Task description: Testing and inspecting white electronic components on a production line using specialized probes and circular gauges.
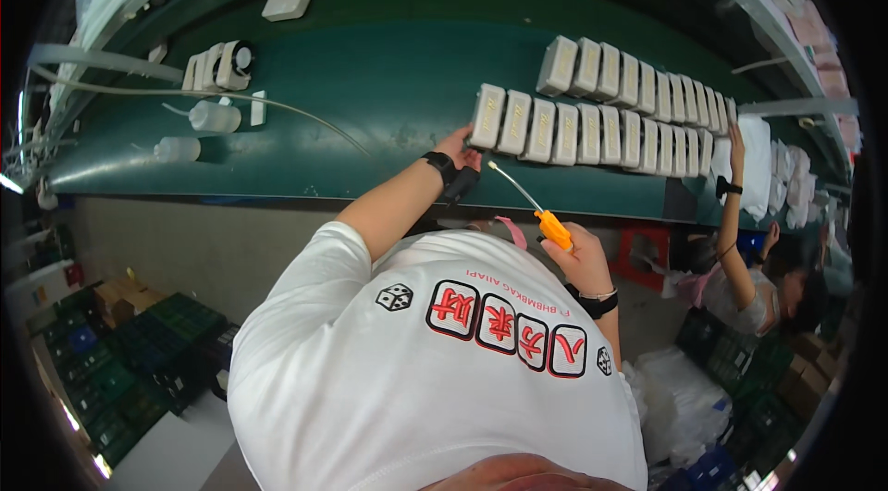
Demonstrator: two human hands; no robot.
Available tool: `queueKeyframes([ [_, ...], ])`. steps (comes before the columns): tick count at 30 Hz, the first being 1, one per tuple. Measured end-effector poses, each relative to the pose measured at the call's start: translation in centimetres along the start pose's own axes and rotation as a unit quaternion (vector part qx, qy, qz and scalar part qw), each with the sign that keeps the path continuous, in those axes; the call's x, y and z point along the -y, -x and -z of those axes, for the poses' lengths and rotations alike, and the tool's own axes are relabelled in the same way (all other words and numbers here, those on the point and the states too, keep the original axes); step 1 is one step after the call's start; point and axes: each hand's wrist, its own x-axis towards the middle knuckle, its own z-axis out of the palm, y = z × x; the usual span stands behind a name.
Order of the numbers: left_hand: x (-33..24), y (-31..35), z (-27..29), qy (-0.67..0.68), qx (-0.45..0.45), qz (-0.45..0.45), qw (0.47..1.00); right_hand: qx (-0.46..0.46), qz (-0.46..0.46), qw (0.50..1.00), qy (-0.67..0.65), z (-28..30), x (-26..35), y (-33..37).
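Observation:
Two rows of small white boxes (540,131) with gold lettering stand on edge, side by side, on the green bench. My left hand (458,148) is closed at the near left corner of the end box (487,115) in the front row; some fingertips are hidden. In my right hand (583,255), in front of the bench edge, is an orange-handled tool (555,229) with a long thin metal shaft. Its pale tip points up and left, a little short of the front row and apart from the boxes.
At the right, a co-worker's arm (732,200) reaches to the rows' far end, beside white bags (756,167). Squeeze bottles (215,116) and white devices (217,67) stand at left under a curved hose (277,101). A lone white box (288,2) lies farther back. Crates (166,334) fill the floor behind left.

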Motion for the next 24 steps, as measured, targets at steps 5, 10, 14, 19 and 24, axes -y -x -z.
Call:
queueKeyframes([
  [5,-4.0,0.9,1.3,-0.148,0.020,-0.177,0.973,0.025,0.002,1.000,-0.010,-0.2,0.4,-0.8],
  [10,-18.4,7.8,0.6,0.057,0.078,-0.284,0.954,0.036,-0.054,0.998,-0.027,-3.3,1.9,-3.2],
  [14,-31.7,11.7,-0.2,0.190,0.086,-0.317,0.925,0.065,-0.035,0.997,0.021,-5.8,4.3,-5.7],
  [19,-42.6,9.1,-0.6,0.139,0.006,-0.427,0.894,0.041,-0.079,0.995,0.034,-9.9,6.7,-7.7],
  [24,-48.9,6.4,-0.7,0.176,0.011,-0.434,0.883,0.023,-0.171,0.985,0.028,-13.4,8.6,-7.9],
])
